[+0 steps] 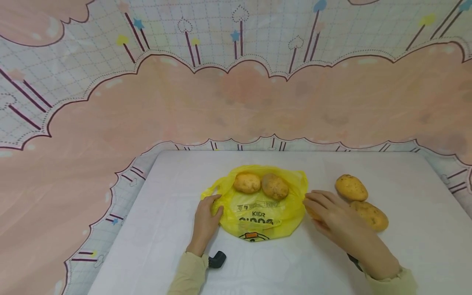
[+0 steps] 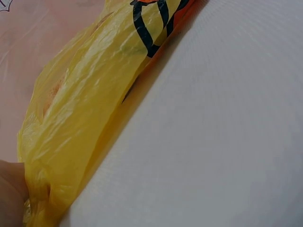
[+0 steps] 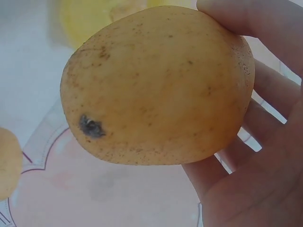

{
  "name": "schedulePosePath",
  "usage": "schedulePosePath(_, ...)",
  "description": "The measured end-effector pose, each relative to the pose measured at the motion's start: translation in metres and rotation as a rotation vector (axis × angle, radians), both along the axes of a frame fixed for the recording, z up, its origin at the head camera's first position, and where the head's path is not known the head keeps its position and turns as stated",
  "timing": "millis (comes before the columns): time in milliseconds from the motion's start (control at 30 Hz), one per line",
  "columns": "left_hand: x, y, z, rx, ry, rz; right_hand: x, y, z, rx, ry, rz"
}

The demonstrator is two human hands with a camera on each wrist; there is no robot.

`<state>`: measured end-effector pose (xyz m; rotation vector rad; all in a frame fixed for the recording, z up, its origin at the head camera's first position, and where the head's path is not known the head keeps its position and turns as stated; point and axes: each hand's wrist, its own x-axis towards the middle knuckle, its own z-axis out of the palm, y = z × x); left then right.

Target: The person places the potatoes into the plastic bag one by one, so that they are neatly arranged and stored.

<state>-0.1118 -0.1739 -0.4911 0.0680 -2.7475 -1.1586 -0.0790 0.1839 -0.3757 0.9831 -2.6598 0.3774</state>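
Observation:
A yellow plastic bag [image 1: 228, 213] lies on the white table with its mouth spread wide. Inside it sit two potatoes, one on the left [image 1: 247, 182] and one on the right [image 1: 274, 186]. My left hand [image 1: 207, 219] grips the bag's left edge; in the left wrist view the yellow plastic [image 2: 80, 127] bunches beside part of that hand. My right hand [image 1: 337, 221] holds a potato [image 3: 156, 90] by the bag's right edge, fingers and thumb around it. In the head view the hand mostly covers this potato.
Two more potatoes lie right of my right hand, the farther one [image 1: 351, 188] touching or close to the nearer one [image 1: 370, 216]. A patterned pink and white cloth [image 1: 258, 102] hangs behind the white table [image 1: 158, 184]. A black camera piece [image 1: 217, 259] sits at my left wrist.

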Motion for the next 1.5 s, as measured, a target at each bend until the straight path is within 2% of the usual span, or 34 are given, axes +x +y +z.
schedulePosePath(233,-0.001,0.001,0.001,0.005,-0.003,-0.004,-0.001,-0.008,0.005,0.006,-0.029,0.013)
schedulePosePath(700,-0.001,0.004,0.001,-0.006,0.008,-0.006,-0.008,-0.025,0.000,-0.030,-0.028,0.062)
schedulePosePath(1000,-0.002,0.003,0.001,-0.009,0.016,-0.013,-0.017,-0.034,-0.008,-0.089,0.012,0.160)
schedulePosePath(1500,-0.002,0.002,0.000,-0.008,0.007,-0.005,-0.024,-0.048,-0.013,-0.119,0.018,0.216)
